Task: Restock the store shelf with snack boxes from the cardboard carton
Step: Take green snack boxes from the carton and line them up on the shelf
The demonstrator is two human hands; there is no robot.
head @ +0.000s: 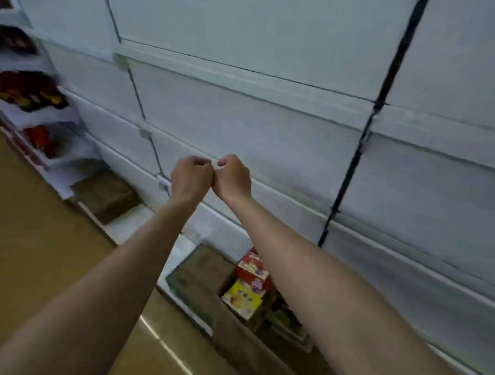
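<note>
Bare forearms reach forward; left hand (191, 174) and right hand (231, 177) touch, fingers curled into loose fists, holding nothing visible. Below, a brown cardboard carton (202, 276) holds glossy rectangular snack boxes (246, 289) beside flat white shelf (250, 77) boards.

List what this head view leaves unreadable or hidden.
- Open carton: the right forearm crosses over it, hiding part of its contents.
- Red box and yellow box: print blurred.
- Both hands' grip, left hand, right hand: fingers curl away; anything pinched is unseen.
- Goods on the left shelves: blurred, cut by the frame edge.
</note>
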